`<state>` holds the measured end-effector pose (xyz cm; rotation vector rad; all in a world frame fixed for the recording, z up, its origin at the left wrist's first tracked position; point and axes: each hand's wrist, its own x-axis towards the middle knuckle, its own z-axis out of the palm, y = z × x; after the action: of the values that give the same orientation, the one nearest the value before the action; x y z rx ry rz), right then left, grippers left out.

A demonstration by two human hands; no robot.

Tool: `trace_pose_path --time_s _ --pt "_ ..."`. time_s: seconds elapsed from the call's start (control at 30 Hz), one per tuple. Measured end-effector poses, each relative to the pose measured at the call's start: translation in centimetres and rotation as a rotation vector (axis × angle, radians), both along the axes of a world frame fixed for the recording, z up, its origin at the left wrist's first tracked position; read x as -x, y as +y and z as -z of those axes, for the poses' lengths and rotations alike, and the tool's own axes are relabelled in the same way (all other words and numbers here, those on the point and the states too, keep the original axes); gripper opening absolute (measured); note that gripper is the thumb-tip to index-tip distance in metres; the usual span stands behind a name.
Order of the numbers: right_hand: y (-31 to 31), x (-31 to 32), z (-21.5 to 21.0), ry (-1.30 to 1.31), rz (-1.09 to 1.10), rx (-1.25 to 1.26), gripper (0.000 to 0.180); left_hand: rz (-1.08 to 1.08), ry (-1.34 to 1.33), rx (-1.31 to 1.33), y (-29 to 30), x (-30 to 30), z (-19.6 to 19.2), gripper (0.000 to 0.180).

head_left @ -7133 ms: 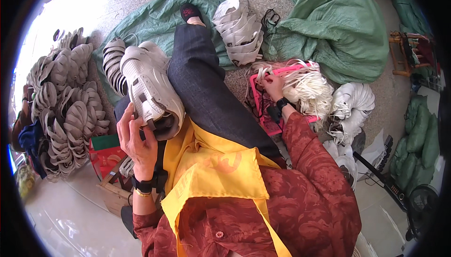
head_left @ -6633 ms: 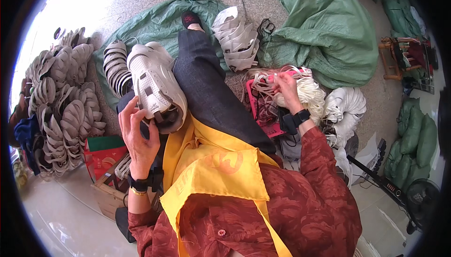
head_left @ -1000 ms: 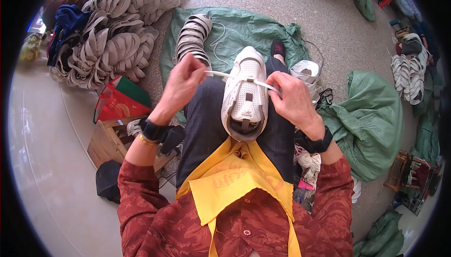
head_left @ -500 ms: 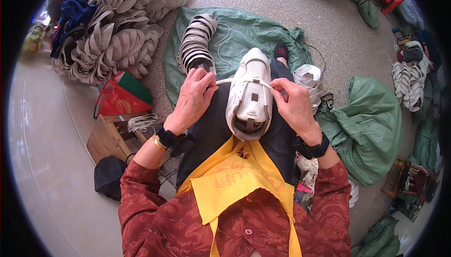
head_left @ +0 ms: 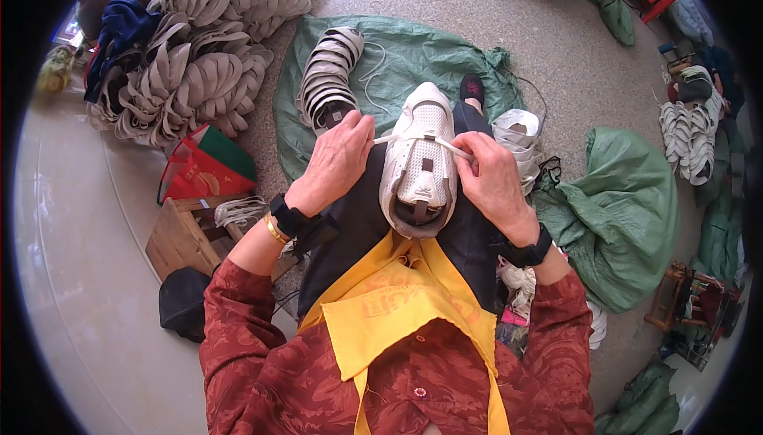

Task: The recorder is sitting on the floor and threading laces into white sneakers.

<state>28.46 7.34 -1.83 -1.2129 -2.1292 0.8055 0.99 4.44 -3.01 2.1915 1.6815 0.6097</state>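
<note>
Toward the lap's (head_left: pixel 350 204) far edge, the left hand (head_left: pixel 340 158) and right hand (head_left: pixel 494 182) pinch a slim white lace (head_left: pixel 385 139) on either side of a rounded, finely perforated shoe (head_left: pixel 421 182).

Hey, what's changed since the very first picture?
The right hand moved left, from the pink basket to the shoe. The left hand let go of the shoe. Now both hands hold a white lace across it. Unchanged: shoe on the lap, green sheet on the floor.
</note>
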Motion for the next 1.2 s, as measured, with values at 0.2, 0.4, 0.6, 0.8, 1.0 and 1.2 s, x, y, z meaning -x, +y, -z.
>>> trace_pose_path --time_s 0.2,0.4,0.6,0.8,1.0,1.2 --pt "0.1 -0.6 0.2 0.001 0.036 0.01 0.013 0.093 0.11 -0.029 0.4 0.8 -0.7 0.007" --pt "-0.1 -0.9 -1.5 -0.078 0.044 0.092 0.016 0.082 0.112 0.044 0.3 1.8 -2.4 0.007" --pt "-0.3 -1.3 -0.5 -0.075 0.059 0.023 0.015 0.066 -0.009 0.05 0.4 2.2 -2.2 0.008" --pt "-0.4 -1.7 -0.2 -0.141 0.056 -0.065 0.015 0.12 -0.061 0.068 -0.4 2.1 -3.5 0.009" --pt "-0.5 -2.2 0.6 -0.135 0.079 -0.238 0.012 0.061 -0.077 0.007 -1.0 2.5 -3.0 0.007" --pt "-0.9 -3.7 0.7 -0.174 0.117 -0.205 0.011 -0.044 -0.018 -0.07 -1.9 4.8 -3.0 0.006"
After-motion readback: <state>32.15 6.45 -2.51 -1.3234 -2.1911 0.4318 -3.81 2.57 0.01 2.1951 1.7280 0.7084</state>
